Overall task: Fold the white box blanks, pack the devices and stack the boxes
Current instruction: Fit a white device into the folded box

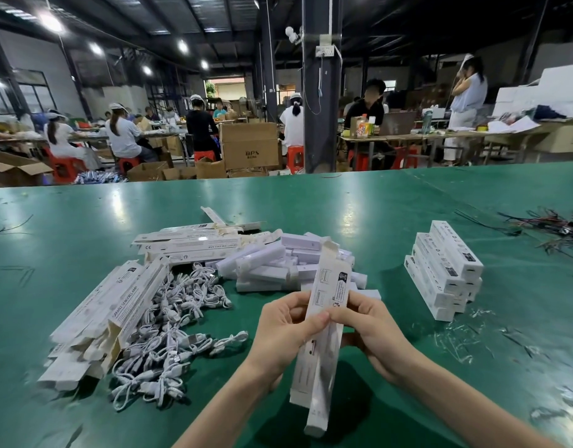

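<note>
Matt cardboard box blank (323,305); glossy green tabletop (311,202).

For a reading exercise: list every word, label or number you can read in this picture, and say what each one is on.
"BPS": brown carton; the smaller line under it is blurred.
"CE": flat blank in the back pile.
"SMART SENSOR LAMP", probably: left blank.
Print on the held box and the stacked boxes is too small to read.
</note>
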A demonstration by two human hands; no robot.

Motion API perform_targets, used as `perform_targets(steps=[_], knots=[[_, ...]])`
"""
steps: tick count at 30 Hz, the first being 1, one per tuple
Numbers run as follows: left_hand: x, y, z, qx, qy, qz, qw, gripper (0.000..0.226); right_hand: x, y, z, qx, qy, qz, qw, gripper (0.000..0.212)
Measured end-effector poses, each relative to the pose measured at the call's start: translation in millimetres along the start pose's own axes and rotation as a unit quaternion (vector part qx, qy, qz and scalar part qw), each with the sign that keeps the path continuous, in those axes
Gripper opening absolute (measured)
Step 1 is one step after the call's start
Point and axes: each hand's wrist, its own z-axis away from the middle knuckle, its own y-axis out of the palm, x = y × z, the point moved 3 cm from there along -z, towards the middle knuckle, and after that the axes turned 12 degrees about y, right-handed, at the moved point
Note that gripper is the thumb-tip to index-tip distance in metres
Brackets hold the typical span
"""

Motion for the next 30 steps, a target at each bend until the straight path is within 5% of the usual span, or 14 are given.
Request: perform_targets(steps=[8,14,24,26,29,30], knots=[[-3,3,-2,0.058,-0.013,0.025,0.998,0.050,16,-6,3,-0.028,-0.025,-0.031,0.999,0.045],[3,4,-1,0.081,0.018,-0.123,0.989,0.033,34,-15,9,-0.052,-0.118,-0.037,0.991,0.041],[2,8,1,0.035,0.142,-0.168,0.975,0.031,46,-6,24,-0.093,-0.266,0.062,0.957,0.024],[2,6,1,0.031,0.180,-0.258,0.949,0.042,52,-9,29,-0.144,-0.355,0.143,0.913,0.023],[-7,4,3,-0.009,0.273,-0.338,0.901,0.057,55,-12,31,-0.208,-0.482,0.354,0.774,0.038],[-11,4,5,-0.015,0.309,-0.343,0.887,0.058,53,-13,29,-0.201,-0.480,0.381,0.764,0.046]])
